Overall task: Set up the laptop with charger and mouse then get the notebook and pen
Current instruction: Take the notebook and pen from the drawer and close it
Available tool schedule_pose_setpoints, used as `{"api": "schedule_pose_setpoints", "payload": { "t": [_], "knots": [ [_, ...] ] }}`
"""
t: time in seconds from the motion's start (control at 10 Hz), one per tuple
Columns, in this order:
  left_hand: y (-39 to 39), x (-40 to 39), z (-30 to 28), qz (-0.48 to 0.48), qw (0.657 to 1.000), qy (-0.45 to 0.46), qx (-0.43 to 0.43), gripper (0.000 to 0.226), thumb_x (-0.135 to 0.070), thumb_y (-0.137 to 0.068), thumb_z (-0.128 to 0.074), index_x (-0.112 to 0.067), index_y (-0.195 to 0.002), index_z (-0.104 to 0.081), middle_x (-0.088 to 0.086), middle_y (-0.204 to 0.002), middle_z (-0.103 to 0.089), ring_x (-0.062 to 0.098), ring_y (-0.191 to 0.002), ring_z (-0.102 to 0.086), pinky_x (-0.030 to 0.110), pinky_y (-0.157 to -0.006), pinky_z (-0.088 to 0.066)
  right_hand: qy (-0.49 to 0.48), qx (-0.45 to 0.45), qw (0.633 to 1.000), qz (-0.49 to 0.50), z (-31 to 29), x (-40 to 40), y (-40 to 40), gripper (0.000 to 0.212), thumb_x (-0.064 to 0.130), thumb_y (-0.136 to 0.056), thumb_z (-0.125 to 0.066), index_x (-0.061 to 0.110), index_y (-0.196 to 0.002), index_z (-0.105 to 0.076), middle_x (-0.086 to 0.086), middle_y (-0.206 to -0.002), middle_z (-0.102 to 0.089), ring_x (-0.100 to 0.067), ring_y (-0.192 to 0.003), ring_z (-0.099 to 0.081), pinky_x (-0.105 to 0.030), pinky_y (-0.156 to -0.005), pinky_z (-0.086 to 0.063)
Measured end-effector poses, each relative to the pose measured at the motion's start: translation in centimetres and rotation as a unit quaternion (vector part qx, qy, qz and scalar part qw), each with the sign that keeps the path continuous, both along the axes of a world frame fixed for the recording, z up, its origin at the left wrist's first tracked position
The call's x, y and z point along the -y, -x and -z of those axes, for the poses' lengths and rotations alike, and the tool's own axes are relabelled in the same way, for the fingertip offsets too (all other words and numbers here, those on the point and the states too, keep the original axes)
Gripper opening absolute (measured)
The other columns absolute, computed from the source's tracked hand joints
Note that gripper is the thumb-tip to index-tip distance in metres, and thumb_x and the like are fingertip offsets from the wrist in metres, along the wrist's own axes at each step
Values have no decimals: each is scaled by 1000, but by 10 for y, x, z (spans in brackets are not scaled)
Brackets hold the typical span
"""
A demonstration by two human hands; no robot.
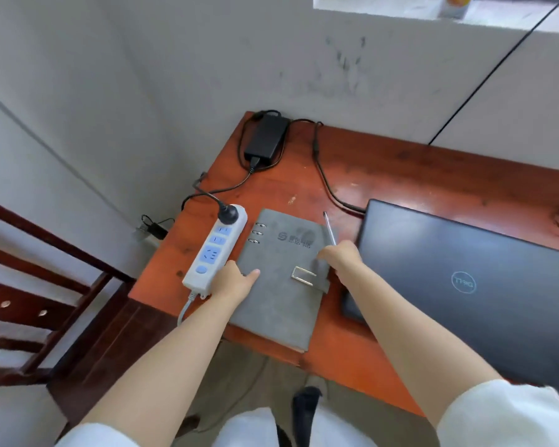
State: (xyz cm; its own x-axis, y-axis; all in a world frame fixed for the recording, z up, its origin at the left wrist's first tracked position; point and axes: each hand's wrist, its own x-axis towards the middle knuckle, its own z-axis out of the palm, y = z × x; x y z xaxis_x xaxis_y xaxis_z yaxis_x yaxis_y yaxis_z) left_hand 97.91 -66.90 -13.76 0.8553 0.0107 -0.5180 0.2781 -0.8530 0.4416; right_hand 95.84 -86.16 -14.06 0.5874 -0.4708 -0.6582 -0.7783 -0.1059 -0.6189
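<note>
Left hand [231,279] rests on notebook [281,285]; right hand [339,256] grips pen [329,228].

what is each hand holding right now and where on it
Right hand grips the pen by its lower end. Left hand lies on the notebook's left edge.

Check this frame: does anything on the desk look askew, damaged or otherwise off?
Mostly tidy. The grey notebook lies tilted, its near corner jutting past the desk front edge. The power strip sits right at the left edge. The closed laptop lies skewed. No mouse is in view. Dark scuffs mark the wall.
</note>
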Motion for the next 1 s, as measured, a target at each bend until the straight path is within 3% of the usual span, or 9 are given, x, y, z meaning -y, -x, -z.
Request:
{"api": "schedule_pose_setpoints", "payload": {
  "t": [0.2, 0.3, 0.4, 0.5, 0.6, 0.7, 0.8, 0.9, 1.0],
  "knots": [
    [-14, 10, 5, 0, 999, -33, 29, 42, -27, -87, -58, 0, -118, -50, 20, -122, -58, 36, -113, -53, 44, -95, -47, -29, 23, 997, 69, 4, 5, -10, 16, 8, -84, -45, 6, -68, -46, -8, -63, -44, -24, -57, -44, -26, -45, -29],
    [-11, 12, 4, 42, 994, -50, 92, 42, -20, -88, -56, -4, -126, -46, 18, -128, -52, 33, -120, -46, 43, -98, -44, 43, 14, 999, 14, 1, -7, 12, 25, 4, -90, -37, -3, -112, -46, -25, -101, -54, -33, -87, -52, -32, -65, -40],
    [-7, 12, 11, 187, 967, -44, 167, 46, -21, -91, -50, -5, -133, -39, 14, -141, -40, 28, -132, -32, 37, -111, -30, 179, -27, 977, -108, 0, -28, 40, 63, 2, -91, -39, -2, -142, -3, -25, -126, -49, -35, -108, -55, -37, -85, -45],
    [-13, 16, 23, 333, 925, -43, 180, 50, -21, -94, -43, -4, -139, -28, 13, -153, -23, 25, -143, -13, 35, -118, -12, 226, -69, 956, -173, 2, -41, 48, 73, 2, -90, -40, 10, -145, 8, -21, -125, -48, -35, -106, -56, -39, -86, -47],
    [-18, 19, 34, 385, 907, -48, 166, 53, -23, -97, -35, -4, -143, -18, 13, -156, -10, 22, -145, -3, 33, -119, -5, 226, -115, 949, -189, -4, -46, 47, 63, 1, -90, -40, 2, -143, -6, -21, -132, -42, -33, -114, -53, -39, -90, -47],
    [-17, 16, 43, 412, 886, -87, 192, 55, -27, -97, -30, -4, -144, -11, 12, -157, -7, 21, -145, -2, 32, -119, -2, 218, -116, 947, -206, -13, -51, 53, 38, 1, -89, -40, -2, -126, -33, -21, -129, -45, -35, -115, -52, -38, -89, -46],
    [-15, 13, 46, 419, 879, -98, 204, 56, -28, -97, -28, -3, -144, -8, 13, -157, -6, 22, -145, -2, 33, -120, -2, 234, -114, 944, -201, -39, -46, 61, 23, 5, -91, -38, -1, -112, -47, -20, -122, -50, -36, -110, -53, -39, -86, -46],
    [-16, 14, 44, 423, 878, -93, 203, 56, -27, -97, -28, -3, -144, -9, 13, -157, -7, 22, -145, -3, 33, -120, -2, 374, -5, 921, -106, -80, -12, 62, 19, 7, -90, -41, -1, -98, -57, -21, -107, -60, -37, -96, -59, -36, -78, -47],
    [-17, 13, 45, 424, 876, -90, 211, 56, -28, -97, -28, -3, -144, -9, 13, -157, -7, 21, -145, -3, 33, -120, -2, 467, 238, 852, -6, -150, 37, 71, 21, 14, -85, -49, -1, -87, -64, -13, -82, -66, -18, -71, -57, -12, -64, -43]
  ]
}}
